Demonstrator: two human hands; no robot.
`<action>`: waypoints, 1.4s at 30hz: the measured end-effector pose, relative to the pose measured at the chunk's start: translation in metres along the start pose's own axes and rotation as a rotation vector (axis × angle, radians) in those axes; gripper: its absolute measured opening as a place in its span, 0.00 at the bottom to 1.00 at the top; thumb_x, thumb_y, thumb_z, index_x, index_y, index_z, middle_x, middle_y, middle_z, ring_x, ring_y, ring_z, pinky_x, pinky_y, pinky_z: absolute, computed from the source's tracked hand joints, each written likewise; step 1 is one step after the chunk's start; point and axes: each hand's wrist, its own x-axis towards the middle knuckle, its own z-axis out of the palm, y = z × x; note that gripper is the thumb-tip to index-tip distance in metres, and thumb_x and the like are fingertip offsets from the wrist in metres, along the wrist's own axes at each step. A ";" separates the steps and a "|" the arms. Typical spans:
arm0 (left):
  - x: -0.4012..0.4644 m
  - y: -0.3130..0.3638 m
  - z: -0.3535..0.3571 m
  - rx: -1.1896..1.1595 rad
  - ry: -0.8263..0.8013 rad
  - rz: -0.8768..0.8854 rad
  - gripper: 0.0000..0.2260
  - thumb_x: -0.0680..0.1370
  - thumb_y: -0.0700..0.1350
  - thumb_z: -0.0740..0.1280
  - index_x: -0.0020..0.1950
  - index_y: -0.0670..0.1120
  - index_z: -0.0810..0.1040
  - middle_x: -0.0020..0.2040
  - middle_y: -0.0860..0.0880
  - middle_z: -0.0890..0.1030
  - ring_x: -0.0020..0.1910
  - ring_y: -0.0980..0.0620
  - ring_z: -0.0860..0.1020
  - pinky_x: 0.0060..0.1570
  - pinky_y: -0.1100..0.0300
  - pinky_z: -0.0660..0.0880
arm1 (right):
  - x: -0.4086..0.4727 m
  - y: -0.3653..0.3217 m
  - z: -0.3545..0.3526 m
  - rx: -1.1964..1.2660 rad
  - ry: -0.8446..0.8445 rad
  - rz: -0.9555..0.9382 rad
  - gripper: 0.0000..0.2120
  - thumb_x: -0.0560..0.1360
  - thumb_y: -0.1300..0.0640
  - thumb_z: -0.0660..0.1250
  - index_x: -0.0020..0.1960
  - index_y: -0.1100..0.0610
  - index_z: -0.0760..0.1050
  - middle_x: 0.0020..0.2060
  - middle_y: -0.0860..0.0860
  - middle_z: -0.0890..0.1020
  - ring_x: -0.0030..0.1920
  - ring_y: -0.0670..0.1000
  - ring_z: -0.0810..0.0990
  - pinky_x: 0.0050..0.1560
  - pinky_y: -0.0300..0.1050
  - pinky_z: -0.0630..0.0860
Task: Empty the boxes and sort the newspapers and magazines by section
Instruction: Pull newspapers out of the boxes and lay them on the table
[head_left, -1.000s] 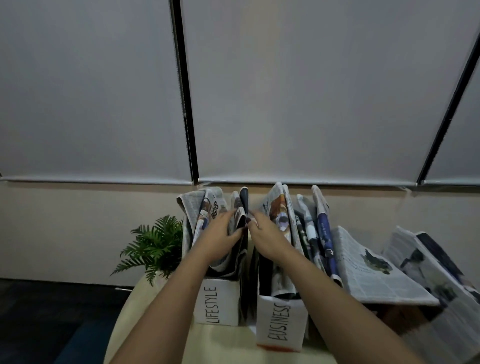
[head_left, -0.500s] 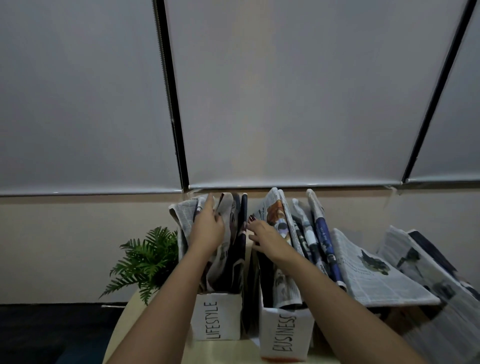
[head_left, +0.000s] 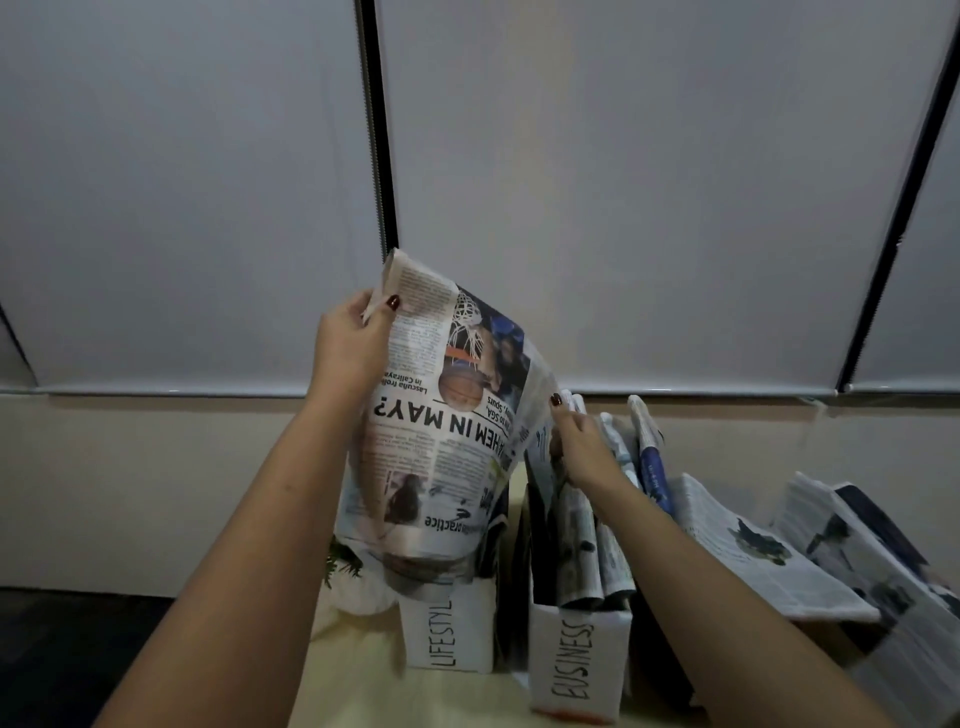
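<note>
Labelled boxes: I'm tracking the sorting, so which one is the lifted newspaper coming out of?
The LIFESTYLE box; the left hand holds the newspaper above it, beside the BUSINESS box.

You hold a folded newspaper (head_left: 447, 431) upright and upside down above the white box marked LIFESTYLE (head_left: 449, 631), its lower edge at the box mouth; a basketball photo and a headline ending "IN MAY?" face you. Just right stands a white box marked BUSINESS (head_left: 576, 665), packed with upright folded papers (head_left: 597, 540), one with a blue spine. Farther right, more newspapers (head_left: 748, 545) lie open and sloping
</note>
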 end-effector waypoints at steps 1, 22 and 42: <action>-0.005 0.004 -0.005 -0.050 -0.001 -0.020 0.13 0.80 0.50 0.64 0.61 0.47 0.78 0.45 0.47 0.85 0.41 0.46 0.83 0.40 0.50 0.80 | -0.004 0.001 -0.004 0.035 0.008 -0.003 0.27 0.77 0.35 0.54 0.66 0.54 0.66 0.58 0.51 0.76 0.54 0.49 0.76 0.51 0.44 0.73; -0.238 -0.186 -0.014 0.270 -0.016 -0.464 0.15 0.80 0.48 0.64 0.38 0.43 0.81 0.37 0.44 0.82 0.38 0.47 0.76 0.36 0.57 0.70 | -0.165 0.158 -0.127 -0.158 0.227 -0.109 0.12 0.80 0.48 0.59 0.44 0.55 0.71 0.35 0.57 0.77 0.33 0.49 0.74 0.34 0.48 0.68; -0.303 -0.210 -0.017 0.532 -0.350 -0.505 0.15 0.82 0.46 0.59 0.69 0.48 0.71 0.62 0.44 0.78 0.57 0.43 0.77 0.53 0.51 0.73 | -0.196 0.237 -0.147 -0.296 -0.043 0.429 0.09 0.77 0.57 0.65 0.56 0.56 0.79 0.45 0.57 0.84 0.45 0.60 0.83 0.51 0.59 0.80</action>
